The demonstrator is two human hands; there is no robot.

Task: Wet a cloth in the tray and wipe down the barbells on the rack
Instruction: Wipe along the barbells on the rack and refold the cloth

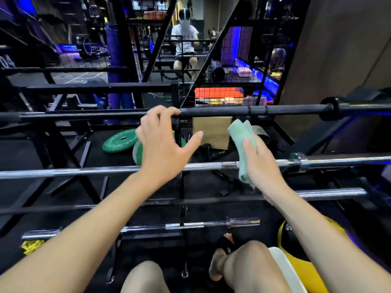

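Chrome barbell (105, 171) lies nearest, the right hand (259, 166) gripping the green cloth (241, 132) just above it. Beyond, the left hand (163, 140), fingers loosely spread, rests on the black barbell (275, 109); unsteadied, that bar could roll under wiping.

**Green cloth and barbells on the rack**

The cloth (242, 142) is pale green, bunched and folded, its upper end standing above the chrome barbell (105, 171) and its lower end hanging across it. That barbell lies horizontal on the rack. Beyond it rests a black barbell (254, 111) with a dark collar; nearer lie another long bar (330, 192) and a short chrome bar (190, 225).
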